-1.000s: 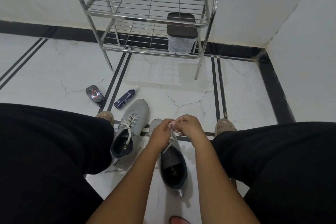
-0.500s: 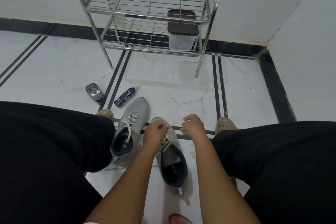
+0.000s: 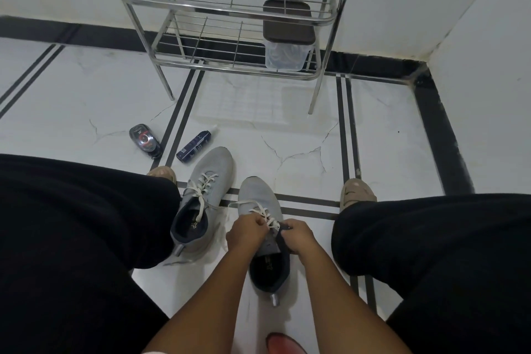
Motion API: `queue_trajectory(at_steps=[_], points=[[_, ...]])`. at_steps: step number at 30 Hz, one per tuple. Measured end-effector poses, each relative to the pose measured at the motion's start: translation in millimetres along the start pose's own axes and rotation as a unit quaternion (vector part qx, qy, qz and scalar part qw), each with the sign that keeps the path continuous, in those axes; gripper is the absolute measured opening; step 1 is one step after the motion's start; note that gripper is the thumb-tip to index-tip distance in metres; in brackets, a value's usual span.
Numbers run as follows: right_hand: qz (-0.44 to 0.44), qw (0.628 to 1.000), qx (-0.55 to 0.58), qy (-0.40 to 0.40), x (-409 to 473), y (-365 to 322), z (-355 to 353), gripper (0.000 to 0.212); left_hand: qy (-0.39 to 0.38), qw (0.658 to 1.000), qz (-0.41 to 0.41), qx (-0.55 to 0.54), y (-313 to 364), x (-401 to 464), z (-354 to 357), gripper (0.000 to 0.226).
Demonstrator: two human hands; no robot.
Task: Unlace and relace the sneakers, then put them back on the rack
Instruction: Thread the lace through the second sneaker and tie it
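Both hands work the right sneaker [image 3: 260, 198] on the floor between the knees: the left hand [image 3: 247, 231] pinches its white lace [image 3: 263, 214], the right hand [image 3: 298, 238] grips the dark tongue edge. The left sneaker [image 3: 209, 178] lies just beside it, laced. Bare tile separates the shoes from the metal rack [image 3: 230, 13] against the wall

both hands [image 3: 273, 234] dropped onto the right sneaker [image 3: 263, 210], gripping it.

rack [image 3: 230, 13]: shiny metal wire | sneakers [image 3: 211, 172]: matt grey knit cloth | floor [image 3: 86, 100]: glossy stone
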State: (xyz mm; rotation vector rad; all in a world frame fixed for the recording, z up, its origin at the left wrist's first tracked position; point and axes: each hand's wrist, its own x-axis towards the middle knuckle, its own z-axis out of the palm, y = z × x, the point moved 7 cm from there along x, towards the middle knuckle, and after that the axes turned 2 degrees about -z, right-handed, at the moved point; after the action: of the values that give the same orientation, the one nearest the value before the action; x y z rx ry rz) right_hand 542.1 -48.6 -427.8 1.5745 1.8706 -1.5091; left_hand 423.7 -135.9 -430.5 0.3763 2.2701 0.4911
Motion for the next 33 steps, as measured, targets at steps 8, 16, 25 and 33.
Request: queue_trajectory(at_steps=[8, 16, 25, 33], points=[[0.025, 0.996, 0.086, -0.014, 9.3, 11.1, 7.6, 0.031, 0.015, 0.999, -0.002, 0.033, 2.1, -1.2, 6.1, 0.021], [0.018, 0.995, 0.1, -0.017, 12.0, 10.4, 8.7, 0.031, -0.007, 0.999, -0.044, -0.013, -1.0, -1.0, 8.7, 0.022], [0.051, 0.99, 0.128, -0.036, 20.9, 12.7, 10.6, 0.022, 0.06, 0.99, 0.054, 0.12, 14.4, -2.8, 3.9, 0.021], [0.122, 0.943, 0.308, -0.011, 27.8, 28.1, 15.5, 0.022, 0.091, 0.978, 0.126, 0.142, 23.7, -10.4, 0.6, 0.018]])
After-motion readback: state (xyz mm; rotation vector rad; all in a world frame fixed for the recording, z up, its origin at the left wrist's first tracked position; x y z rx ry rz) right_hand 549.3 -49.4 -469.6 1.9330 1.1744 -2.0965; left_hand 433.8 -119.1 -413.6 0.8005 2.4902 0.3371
